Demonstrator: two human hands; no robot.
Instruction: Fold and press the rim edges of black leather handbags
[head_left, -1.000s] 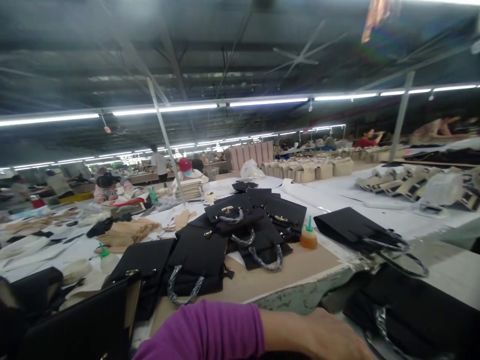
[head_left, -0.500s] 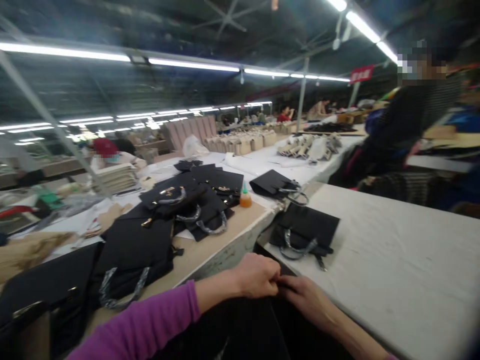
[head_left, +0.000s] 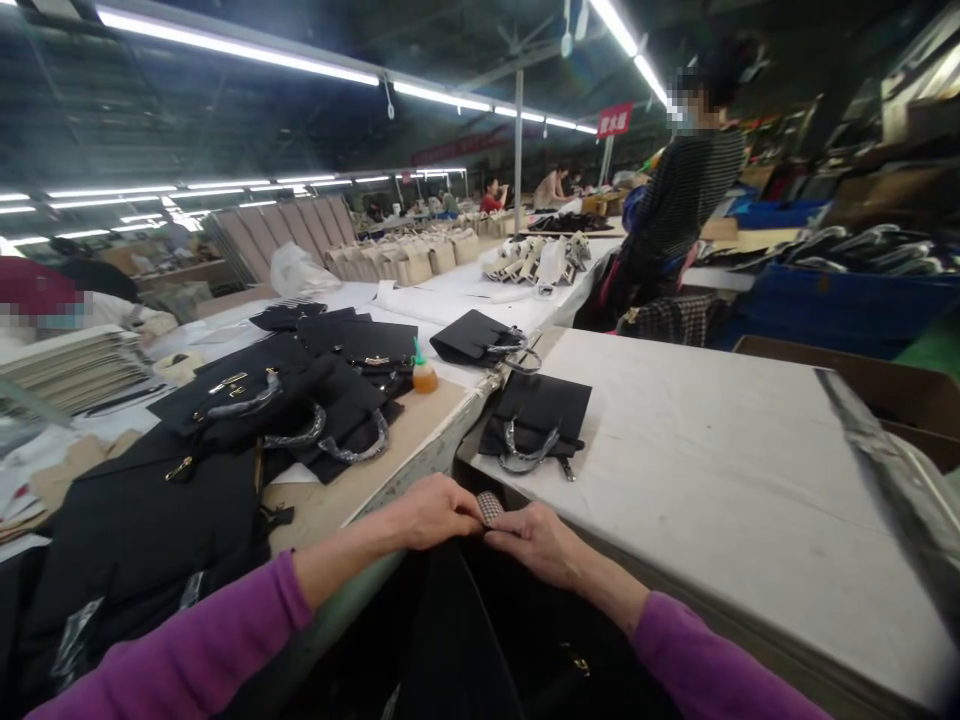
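Note:
My left hand (head_left: 433, 512) and my right hand (head_left: 537, 540) meet at the bottom centre, fingers pinched together on a small checked tag (head_left: 490, 506). The tag sits at the top of a black bag (head_left: 465, 640) that hangs in the gap below my hands. Purple sleeves cover both forearms. Just beyond my hands a black handbag (head_left: 537, 418) with wrapped handles lies flat on the white table (head_left: 712, 440). To the left, a pile of black handbags (head_left: 285, 395) covers the brown-topped bench (head_left: 360, 480).
An orange glue bottle (head_left: 424, 375) stands on the bench beside another black bag (head_left: 480, 342). Beige bags (head_left: 405, 262) line the far table. A person in a striped top (head_left: 675, 210) stands at the right. Blue bins (head_left: 840, 305) and a cardboard box (head_left: 885, 385) sit further right.
My view has swung right and down, bringing the white table and the standing person into sight. My two hands have come together, and the checked tag now shows between them.

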